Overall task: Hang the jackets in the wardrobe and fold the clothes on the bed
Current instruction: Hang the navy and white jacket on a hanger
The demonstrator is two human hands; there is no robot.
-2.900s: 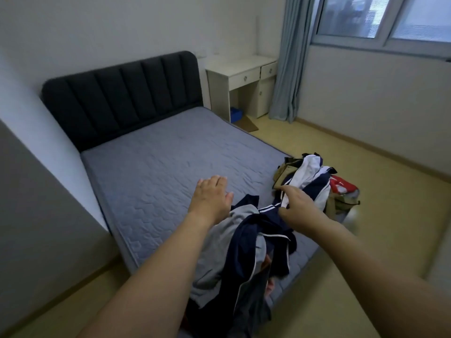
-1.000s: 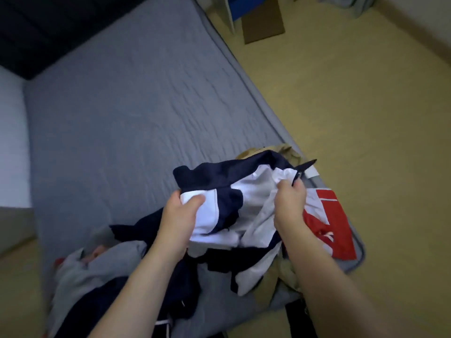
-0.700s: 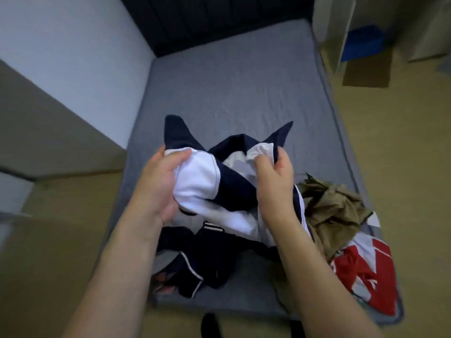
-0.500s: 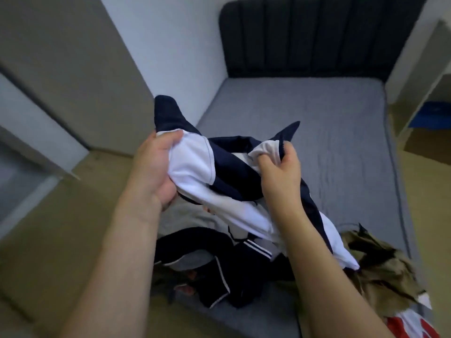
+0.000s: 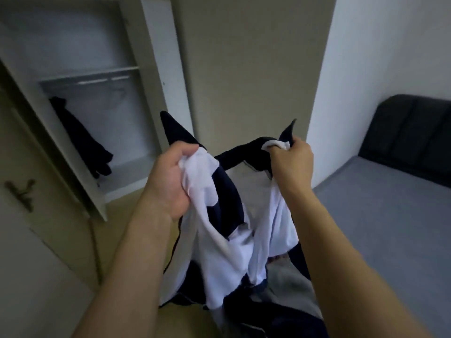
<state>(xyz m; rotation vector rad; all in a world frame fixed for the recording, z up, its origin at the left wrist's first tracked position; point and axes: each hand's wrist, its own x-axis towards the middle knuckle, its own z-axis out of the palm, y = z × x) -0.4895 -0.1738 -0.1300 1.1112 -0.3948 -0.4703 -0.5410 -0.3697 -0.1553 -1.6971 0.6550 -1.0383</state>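
A navy and white jacket (image 5: 224, 240) hangs in the air between my hands, at chest height in the middle of the view. My left hand (image 5: 170, 181) grips its white shoulder part. My right hand (image 5: 290, 162) pinches the other side near the collar. The open wardrobe (image 5: 80, 57) stands at the left, with a rail (image 5: 97, 81) under a shelf and one dark garment (image 5: 80, 137) hanging from it. Below the jacket, grey and navy clothes (image 5: 288, 301) lie on the corner of the bed (image 5: 390, 215).
The wardrobe door (image 5: 29, 215) with a metal handle (image 5: 22, 193) stands open at the near left. A closed beige wardrobe panel (image 5: 244, 69) is straight ahead. The dark padded headboard (image 5: 410, 128) is at the right, against a white wall.
I lifted the navy and white jacket off the bed with both hands and turned left, from facing the bed to facing the open wardrobe. My hands have spread the jacket wider.
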